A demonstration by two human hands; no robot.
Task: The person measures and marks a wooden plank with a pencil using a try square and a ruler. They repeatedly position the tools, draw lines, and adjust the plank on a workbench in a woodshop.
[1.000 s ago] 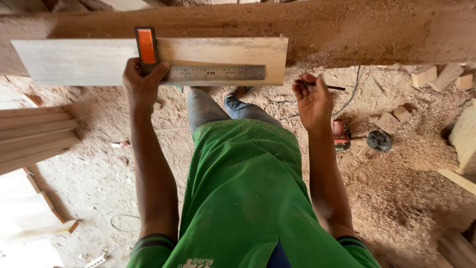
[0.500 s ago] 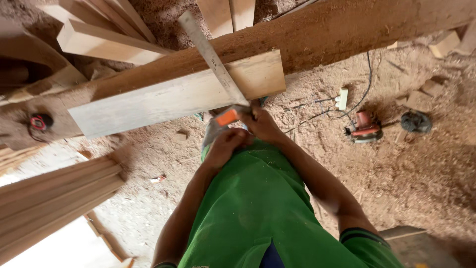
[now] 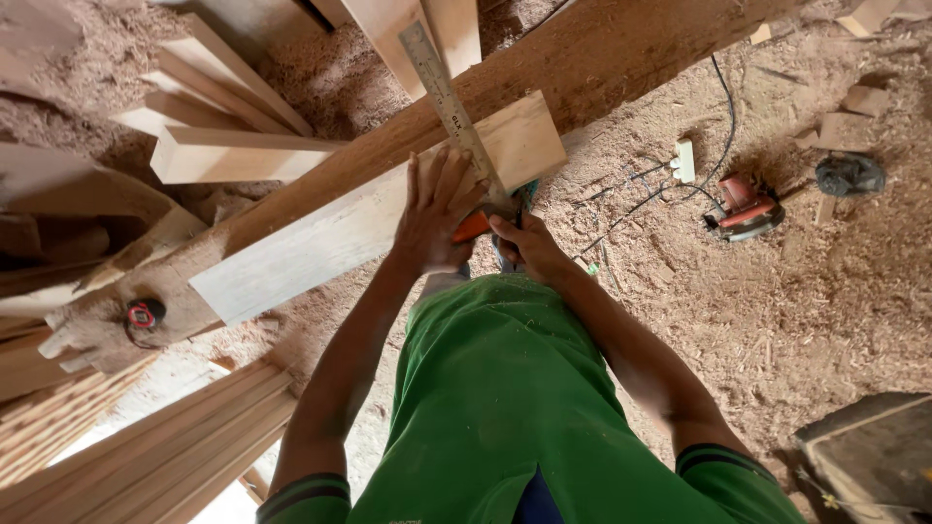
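A: Status, left to right?

B: Left hand [image 3: 437, 218] lies open, flat on the pale board [image 3: 369, 218] across the beam [image 3: 602, 58]. Right hand [image 3: 529, 247] grips the square's orange stock [image 3: 473, 225]; its steel blade [image 3: 449, 102] crosses the board.

A: Surroundings?

B: Sawdust floor [image 3: 777, 311], circular saw [image 3: 743, 209]. Right fingertips hidden.

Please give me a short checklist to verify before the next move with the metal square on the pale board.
1. Left hand flat on the pale wooden board: ok.
2. Right hand at the orange handle of the steel try square: ok.
3. Blade lying across the board: ok.
4. Handle seated tight against the board edge: cannot tell, the hands cover it.
5. Board resting on the long dusty brown beam: ok.
6. Pencil in the right hand: cannot tell.
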